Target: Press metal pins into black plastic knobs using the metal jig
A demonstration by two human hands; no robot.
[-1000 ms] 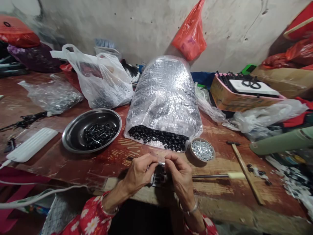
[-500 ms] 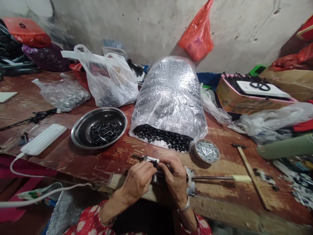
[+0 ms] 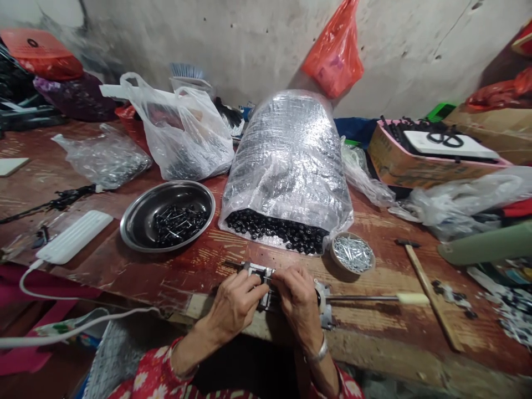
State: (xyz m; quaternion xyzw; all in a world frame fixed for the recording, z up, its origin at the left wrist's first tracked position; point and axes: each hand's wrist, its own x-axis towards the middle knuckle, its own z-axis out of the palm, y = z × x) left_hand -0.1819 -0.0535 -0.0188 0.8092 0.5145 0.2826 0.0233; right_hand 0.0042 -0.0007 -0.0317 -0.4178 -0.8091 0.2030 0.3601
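Note:
Both of my hands work at a small metal fixture (image 3: 262,271) near the table's front edge. My left hand (image 3: 235,297) lies over its left side, with thumb and fingers brought together around something small and dark that I cannot make out. My right hand (image 3: 300,299) pinches at the fixture's right side, and its fingertips hide whatever they hold. A thin metal rod with a pale handle (image 3: 412,300) reaches out rightward from the fixture. Beyond my hands, an open woven plastic sack (image 3: 286,160) spills small black round parts (image 3: 305,239).
A steel bowl (image 3: 126,227) of black-headed screws or nails stands to the left. Silver nails (image 3: 353,254) fill a small tub on the right, near a hammer (image 3: 430,296). A white power strip (image 3: 75,236), plastic bags (image 3: 183,133) and a cardboard box (image 3: 399,160) lie around.
My fingers have shifted slightly on the fixture; the left ones have drawn back a little, so more of the metal shows between my hands. The camera view has moved slightly.

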